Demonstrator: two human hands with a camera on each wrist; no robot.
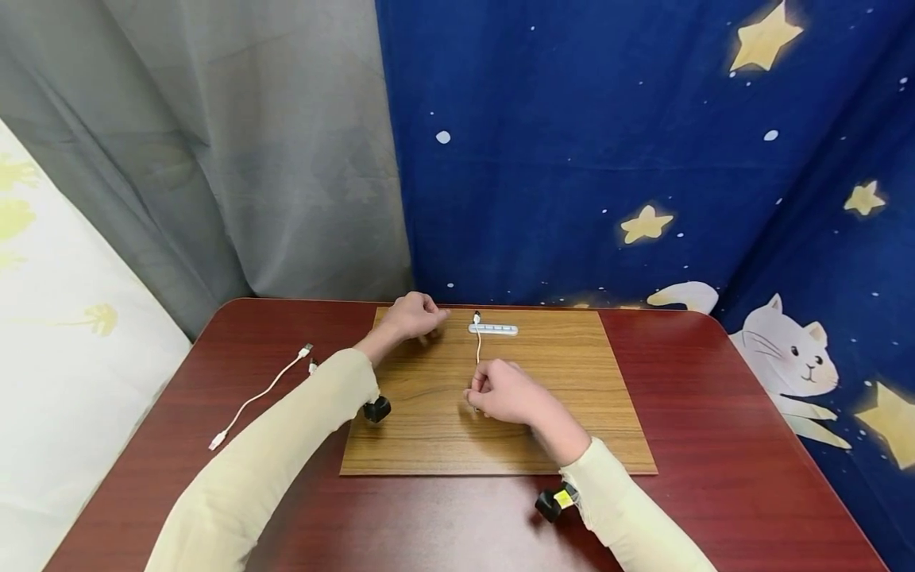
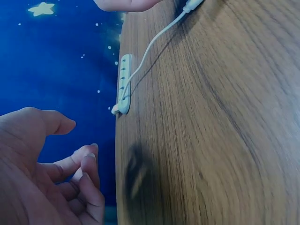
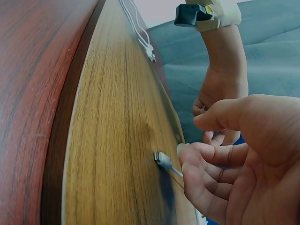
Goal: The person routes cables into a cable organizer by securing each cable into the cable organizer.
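A white USB cable runs across the wooden board toward the near side. Its far end sits at the left end of a white cable clip strip, also seen in the left wrist view as a slotted strip. My right hand hovers over the cable's near plug; thumb and fingertips stand apart, and the plug lies below them. Left of the strip, my left hand is held above the board's far edge, fingers loosely bent with nothing between them.
Another white cable lies on the red-brown table at the left, with a further plug partly hidden by the left sleeve. The wooden board lies under both hands. Curtains hang behind the table.
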